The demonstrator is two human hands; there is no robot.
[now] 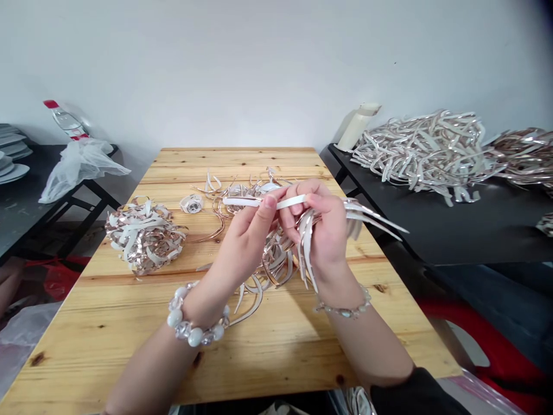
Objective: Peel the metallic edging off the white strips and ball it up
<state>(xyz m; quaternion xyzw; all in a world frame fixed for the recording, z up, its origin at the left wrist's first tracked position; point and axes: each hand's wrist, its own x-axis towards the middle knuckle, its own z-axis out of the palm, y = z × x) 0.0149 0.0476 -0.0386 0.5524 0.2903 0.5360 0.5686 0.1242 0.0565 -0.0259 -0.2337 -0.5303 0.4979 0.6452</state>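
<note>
A pale strip (291, 202) is pinched by the left hand (253, 229) and right hand (323, 218), above the wooden worktop (276, 346); a bundle of strips (306, 245) is also clasped in the right hand; single-strip handling appears under way; steady two-handed control seems called for.

On the middle table (242, 157), a bundle of strips (144, 236) lies left of a roll (191, 203), with loose strips (275, 259) farther right, under the left hand (250, 230) and right hand (322, 227). The left table (26, 207) bears plates (12, 173), a bottle (67, 121) to their right and a bag (80, 164) before it. On the right table (419, 227), a cylinder (358, 128) stands left of a heap of strips (427, 151)
</note>
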